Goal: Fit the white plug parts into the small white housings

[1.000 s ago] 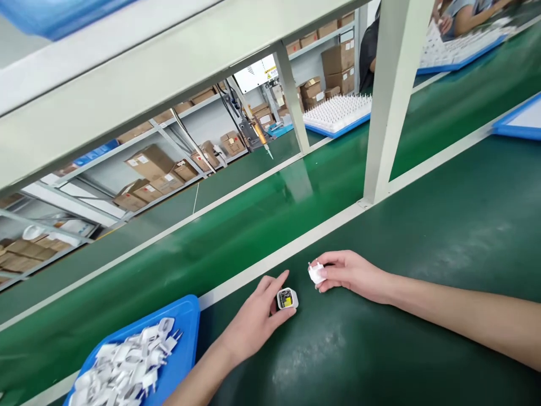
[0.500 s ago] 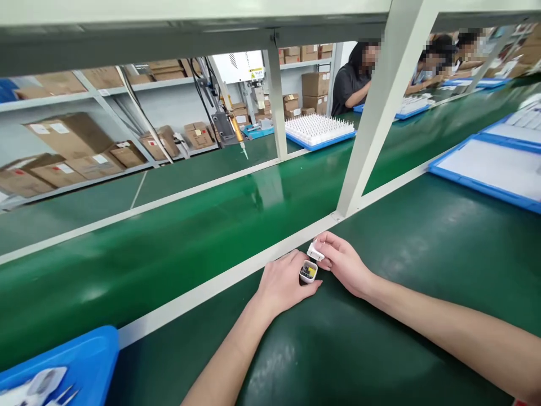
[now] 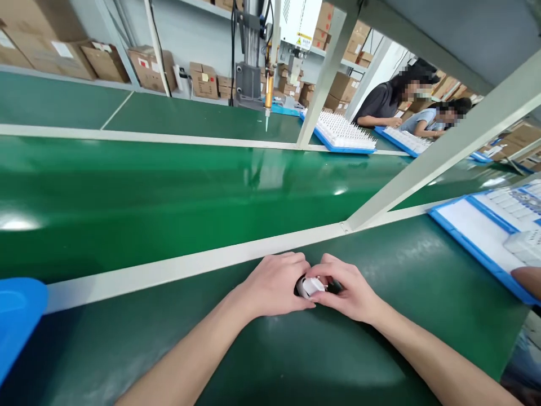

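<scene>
1. One white plug point(image 3: 310, 287) sat on the dark bench point(image 3: 296, 361), just this side of the pale rail point(image 3: 169, 265); its visible strip ran roughly left to right; which way it pointed could not be told.
2. Left hand point(image 3: 274, 285) was curled on the plug's left side; right hand point(image 3: 349, 293) pinched it from the right; fingertips nearly met.
3. Counted: one plug, two hands, one green belt point(image 3: 169, 192), two people point(image 3: 382, 101) beyond it.
4. Fingers hid most of the plug; one blue tray point(image 3: 17, 321) was cut off at the left edge, another point(image 3: 460, 237) at the right.
</scene>
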Demonstrator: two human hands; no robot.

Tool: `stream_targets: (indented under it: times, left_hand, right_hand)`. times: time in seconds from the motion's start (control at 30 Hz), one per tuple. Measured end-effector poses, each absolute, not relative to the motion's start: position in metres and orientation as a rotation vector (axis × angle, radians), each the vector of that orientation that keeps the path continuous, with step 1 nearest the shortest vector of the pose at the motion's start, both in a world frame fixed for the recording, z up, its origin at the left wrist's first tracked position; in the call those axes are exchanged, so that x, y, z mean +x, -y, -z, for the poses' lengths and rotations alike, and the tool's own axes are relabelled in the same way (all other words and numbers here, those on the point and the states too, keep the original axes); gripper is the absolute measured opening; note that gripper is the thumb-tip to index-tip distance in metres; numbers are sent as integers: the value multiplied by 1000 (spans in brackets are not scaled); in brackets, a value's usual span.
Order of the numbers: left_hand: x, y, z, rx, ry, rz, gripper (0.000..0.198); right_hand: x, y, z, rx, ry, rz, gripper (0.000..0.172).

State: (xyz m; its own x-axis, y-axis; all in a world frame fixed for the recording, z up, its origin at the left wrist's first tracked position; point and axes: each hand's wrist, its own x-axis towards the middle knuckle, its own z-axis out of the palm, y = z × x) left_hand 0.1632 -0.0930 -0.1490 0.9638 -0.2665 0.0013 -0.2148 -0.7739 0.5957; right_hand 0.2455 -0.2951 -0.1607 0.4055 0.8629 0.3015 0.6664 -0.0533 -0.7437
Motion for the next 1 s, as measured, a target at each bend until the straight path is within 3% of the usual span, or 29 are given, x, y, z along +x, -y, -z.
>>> stream_targets:
  times: [0.23, 0.53, 0.63, 0.77, 0.87, 1.0]
  left_hand:
    - [161, 91, 150, 2488, 368, 92, 34]
    - [159, 92, 156, 2506, 354, 19, 30]
    - [158, 92, 156, 2508, 361, 11, 30]
    - [156, 92, 153, 2499, 369, 13, 28]
    - [156, 92, 151, 2500, 344, 23, 28]
    - [157, 93, 149, 2502, 324, 54, 32]
  right_hand:
    - [251, 300, 166, -1739, 1194, -202, 19]
    - [252, 297, 156, -1704, 1278, -527, 23]
    - [245, 297, 158, -1803, 1237, -468, 19]
    - [236, 295, 160, -1886, 1190, -406, 29]
    - [234, 293, 156, -1896, 1229, -415, 22]
    - [236, 295, 154, -1870, 1170, -462, 25]
